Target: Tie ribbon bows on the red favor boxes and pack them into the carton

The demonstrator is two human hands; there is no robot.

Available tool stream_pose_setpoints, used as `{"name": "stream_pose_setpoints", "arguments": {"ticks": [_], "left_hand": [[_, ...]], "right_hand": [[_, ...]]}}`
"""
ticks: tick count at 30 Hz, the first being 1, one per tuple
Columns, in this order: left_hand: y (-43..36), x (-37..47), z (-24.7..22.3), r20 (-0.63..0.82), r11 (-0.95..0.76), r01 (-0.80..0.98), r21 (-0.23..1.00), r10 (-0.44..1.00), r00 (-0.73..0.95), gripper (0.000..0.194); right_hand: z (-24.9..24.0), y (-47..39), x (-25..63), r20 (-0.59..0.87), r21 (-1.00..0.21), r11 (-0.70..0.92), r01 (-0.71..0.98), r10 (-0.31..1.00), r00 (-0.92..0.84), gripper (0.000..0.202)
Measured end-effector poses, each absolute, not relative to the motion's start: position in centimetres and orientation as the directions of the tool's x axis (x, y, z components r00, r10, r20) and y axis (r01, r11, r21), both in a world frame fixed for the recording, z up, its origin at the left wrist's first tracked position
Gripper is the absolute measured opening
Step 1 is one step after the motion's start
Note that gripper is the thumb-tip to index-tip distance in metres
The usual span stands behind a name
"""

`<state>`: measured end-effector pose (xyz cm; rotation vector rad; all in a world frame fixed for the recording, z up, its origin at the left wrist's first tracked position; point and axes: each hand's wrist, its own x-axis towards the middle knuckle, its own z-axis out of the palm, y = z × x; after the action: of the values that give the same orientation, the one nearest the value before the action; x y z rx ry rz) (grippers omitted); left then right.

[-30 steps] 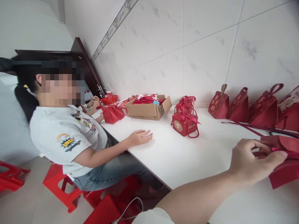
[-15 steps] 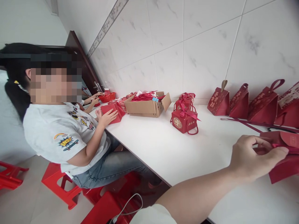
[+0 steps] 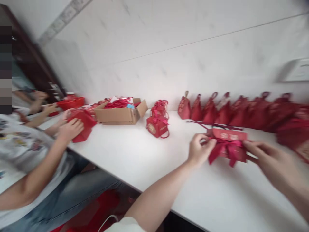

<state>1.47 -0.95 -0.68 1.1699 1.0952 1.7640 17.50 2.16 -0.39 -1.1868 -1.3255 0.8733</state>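
A red ribbon [image 3: 224, 149] is pinched between thumb and forefinger by the fingers of the left hand [image 3: 198, 150], at the left end of a small red gift box [image 3: 233, 136]. The right end of the box is touched by the fingers of the right hand [image 3: 275, 161]; whether ribbon, card or both is gripped there cannot be told, as the hand is blurred. The box is thus held between the two sets of fingers, with the ribbon's bow spread across its near side and a printed flap seen above it.

Just beyond the fingers, a thin dark strip [image 3: 217, 125] is laid along the counter [image 3: 142, 158]. Farther beyond, a row of red peaked boxes [image 3: 209, 111] is lined up by the wall. To the left of the left fingers, well apart, two bow-tied boxes [image 3: 156, 125] are seen, and past them a cardboard carton [image 3: 114, 116] filled with red ribbons. Farthest left, another red box [image 3: 84, 124] is handled by a co-worker's hand [image 3: 70, 130].
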Motion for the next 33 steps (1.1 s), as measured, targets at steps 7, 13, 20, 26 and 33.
{"name": "stream_pose_setpoints", "arguments": {"ticks": [7, 13, 20, 26, 33], "left_hand": [[-0.7, 0.4, 0.0, 0.351, -0.382, -0.085, 0.920, 0.902, -0.251, 0.026], [-0.8, -0.1, 0.3, 0.355, -0.366, -0.006, 0.931, 0.905, -0.233, 0.025], [-0.9, -0.2, 0.6, 0.361, -0.361, 0.044, 0.931, 0.904, -0.230, 0.025], [-1.0, -0.3, 0.5, 0.367, -0.364, 0.056, 0.930, 0.901, -0.233, 0.023], [-0.8, -0.3, 0.2, 0.375, -0.376, 0.042, 0.926, 0.898, -0.228, 0.024]], "right_hand": [[1.8, 0.8, 17.1, 0.169, -0.984, 0.169, -0.054, 0.986, 0.002, 0.046], [1.8, 0.7, 16.9, 0.208, -0.972, 0.201, -0.118, 0.977, -0.050, 0.045], [1.8, 0.8, 16.8, 0.220, -0.968, 0.208, -0.139, 0.973, -0.074, 0.044], [1.9, 0.8, 16.7, 0.206, -0.974, 0.197, -0.114, 0.976, -0.067, 0.045], [1.8, 0.8, 16.8, 0.207, -0.974, 0.199, -0.106, 0.976, -0.071, 0.044]]}}
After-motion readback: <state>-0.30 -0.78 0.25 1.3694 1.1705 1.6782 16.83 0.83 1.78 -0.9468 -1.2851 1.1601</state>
